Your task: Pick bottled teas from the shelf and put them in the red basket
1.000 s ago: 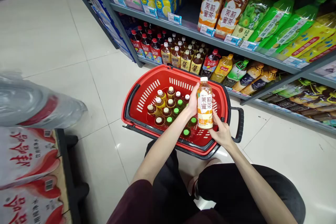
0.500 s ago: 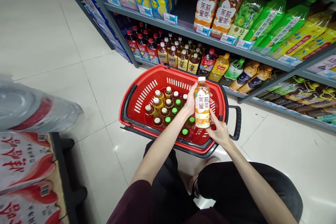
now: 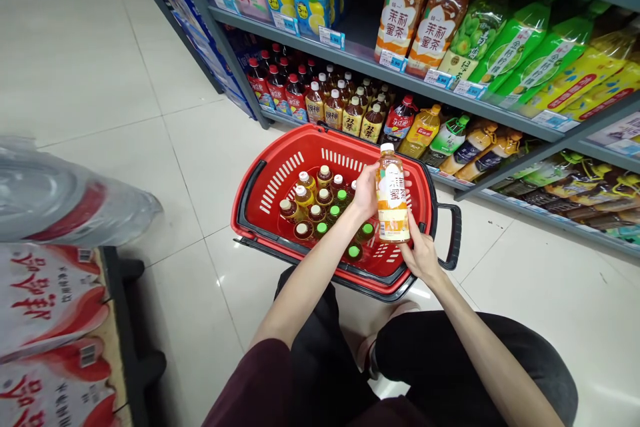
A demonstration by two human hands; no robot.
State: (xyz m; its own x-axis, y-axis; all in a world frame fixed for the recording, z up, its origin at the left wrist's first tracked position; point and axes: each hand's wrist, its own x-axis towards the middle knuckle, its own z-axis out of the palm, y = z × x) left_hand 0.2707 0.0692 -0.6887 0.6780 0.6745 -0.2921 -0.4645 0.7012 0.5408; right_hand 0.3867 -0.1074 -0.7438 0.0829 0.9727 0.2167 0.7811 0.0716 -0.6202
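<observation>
A tea bottle [image 3: 393, 203] with a white cap and an orange-and-white label is held nearly upright between my two hands. My left hand [image 3: 367, 192] wraps its upper left side, with fingertips showing behind it. My right hand [image 3: 421, 252] grips the lower right side near the base. Both hands are over a red shopping basket [image 3: 280, 170] standing on the floor. Inside the basket, several drink bottles [image 3: 316, 213] stand upright, with green, white and cream caps. My left forearm hides some of them.
Store shelves [image 3: 320, 40] with rows of bottles and cartons run behind the basket. Shrink-wrapped water packs [image 3: 47, 300] are stacked on a black pallet [image 3: 135, 320] at left, with a clear plastic-wrapped bottle pack [image 3: 75, 197] above. The basket's black handle [image 3: 454, 240] sticks out to the right.
The tea bottle has turned slightly about its length, so its label faces further right, and it leans a little more. Both hands still hold it. The view has shifted slightly.
</observation>
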